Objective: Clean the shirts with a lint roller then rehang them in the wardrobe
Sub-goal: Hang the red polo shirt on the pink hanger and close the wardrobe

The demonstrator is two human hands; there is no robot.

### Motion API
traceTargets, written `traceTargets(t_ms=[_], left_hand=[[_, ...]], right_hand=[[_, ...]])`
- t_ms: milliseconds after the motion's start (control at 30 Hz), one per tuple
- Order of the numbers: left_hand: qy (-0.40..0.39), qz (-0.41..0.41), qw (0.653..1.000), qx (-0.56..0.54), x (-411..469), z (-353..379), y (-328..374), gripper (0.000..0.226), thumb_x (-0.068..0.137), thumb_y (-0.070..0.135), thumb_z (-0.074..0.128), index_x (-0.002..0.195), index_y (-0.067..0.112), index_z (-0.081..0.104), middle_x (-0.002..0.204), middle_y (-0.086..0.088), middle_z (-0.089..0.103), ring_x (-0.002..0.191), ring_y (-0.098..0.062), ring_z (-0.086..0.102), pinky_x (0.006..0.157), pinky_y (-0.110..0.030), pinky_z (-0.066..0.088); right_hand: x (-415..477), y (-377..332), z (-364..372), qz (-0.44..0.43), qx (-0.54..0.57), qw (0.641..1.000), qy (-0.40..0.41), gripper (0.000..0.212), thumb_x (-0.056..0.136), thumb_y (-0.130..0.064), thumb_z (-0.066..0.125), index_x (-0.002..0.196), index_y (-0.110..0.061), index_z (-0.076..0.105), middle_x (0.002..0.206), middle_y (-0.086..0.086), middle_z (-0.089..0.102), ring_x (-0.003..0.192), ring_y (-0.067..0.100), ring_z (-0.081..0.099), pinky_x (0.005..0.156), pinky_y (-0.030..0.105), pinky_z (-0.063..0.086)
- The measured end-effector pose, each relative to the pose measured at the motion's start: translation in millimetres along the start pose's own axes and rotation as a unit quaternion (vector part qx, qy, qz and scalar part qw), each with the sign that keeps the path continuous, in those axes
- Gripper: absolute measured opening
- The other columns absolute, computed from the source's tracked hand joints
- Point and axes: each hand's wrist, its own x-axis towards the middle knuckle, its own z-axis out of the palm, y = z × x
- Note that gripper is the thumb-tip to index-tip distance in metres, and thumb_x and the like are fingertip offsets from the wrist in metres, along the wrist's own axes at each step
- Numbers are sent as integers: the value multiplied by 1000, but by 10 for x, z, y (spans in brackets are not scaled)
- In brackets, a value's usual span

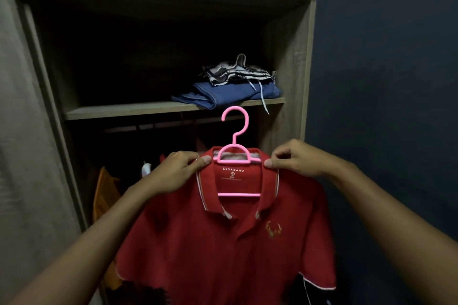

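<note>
A red polo shirt (223, 242) hangs on a pink plastic hanger (236, 153), held up in front of the open wardrobe (290, 57). My left hand (178, 171) pinches the shirt's left shoulder at the collar. On the other side of the collar, my right hand (295, 158) pinches the right shoulder. The hanger's hook points up, just below the shelf (124, 110), and is not on the dim hanging rail (148, 126) behind it. No lint roller is in view.
Folded blue and patterned clothes (230, 86) lie on the shelf at the right. An orange garment (106, 193) hangs low at the left in the wardrobe. A dark blue wall (384, 82) stands right, a curtain-like grey surface (24, 131) left.
</note>
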Motion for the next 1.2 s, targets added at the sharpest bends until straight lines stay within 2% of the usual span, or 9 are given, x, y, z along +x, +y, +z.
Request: traceTargets(t_ms=[167, 300, 467, 600, 800, 867, 1000, 1133, 1200], left_hand=[[-35, -27, 999, -9, 198, 249, -15, 64, 95, 60, 42, 73, 3, 59, 65, 0, 54, 59, -7, 48, 61, -31, 40], [-11, -13, 1000, 12, 353, 441, -55, 41, 102, 42, 48, 68, 21, 56, 62, 7, 58, 60, 3, 54, 63, -24, 42], [12, 7, 999, 38, 614, 702, -132, 18, 101, 25, 56, 99, 9, 64, 83, -5, 67, 86, -27, 66, 70, -27, 38], [-28, -21, 998, 61, 880, 1009, -261, 28, 101, 29, 54, 122, 12, 61, 114, -16, 69, 108, -33, 64, 86, -37, 49], [-124, -99, 976, 148, 1133, 1404, -459, 50, 102, 44, 46, 146, 21, 45, 133, -23, 60, 121, -39, 58, 96, -40, 46], [-143, -142, 960, 194, 1136, 1453, -537, 56, 100, 52, 44, 148, 22, 43, 141, -23, 52, 127, -41, 54, 101, -43, 44], [-120, -210, 931, 275, 1057, 1428, -648, 55, 99, 59, 40, 133, 19, 57, 142, -18, 52, 128, -41, 52, 102, -48, 42], [-81, -233, 926, 285, 947, 1339, -722, 49, 102, 43, 47, 135, 9, 55, 137, -18, 58, 125, -38, 56, 102, -48, 44], [-71, -242, 922, 293, 896, 1280, -772, 47, 100, 28, 50, 141, 5, 48, 136, -19, 58, 123, -38, 58, 100, -47, 46]], right_hand=[[-109, 119, -91, 12, -2, 1000, -15, 47, 93, -50, 62, 68, -10, 59, 61, -9, 45, 59, 7, 40, 58, 30, 35], [-174, 205, -84, 26, 4, 999, -32, 46, 92, -53, 61, 68, -13, 63, 62, -7, 50, 59, 9, 44, 59, 32, 37], [-208, 374, -25, 69, -17, 994, -88, 47, 89, -59, 61, 69, -17, 66, 63, -7, 61, 60, 9, 53, 60, 30, 42], [-209, 541, -10, 91, -34, 989, -107, 50, 88, -61, 61, 72, -14, 69, 65, -5, 63, 60, 10, 54, 61, 31, 43], [-196, 781, -12, 116, -53, 986, -107, 50, 90, -58, 60, 64, -15, 64, 61, -5, 57, 57, 9, 49, 58, 31, 40], [-167, 867, 15, 129, -67, 984, -103, 52, 89, -61, 59, 64, -15, 64, 62, -3, 59, 58, 10, 51, 59, 33, 43], [-74, 968, 93, 149, -92, 980, -93, 55, 91, -60, 57, 67, -12, 68, 66, 5, 63, 60, 14, 54, 61, 34, 46], [98, 989, 238, 196, -68, 975, -73, 61, 97, -52, 52, 88, 6, 69, 75, 12, 61, 66, 20, 54, 63, 32, 43], [222, 984, 343, 218, -50, 973, -54, 62, 98, -52, 51, 80, 6, 65, 70, 10, 57, 61, 19, 51, 58, 30, 41]])
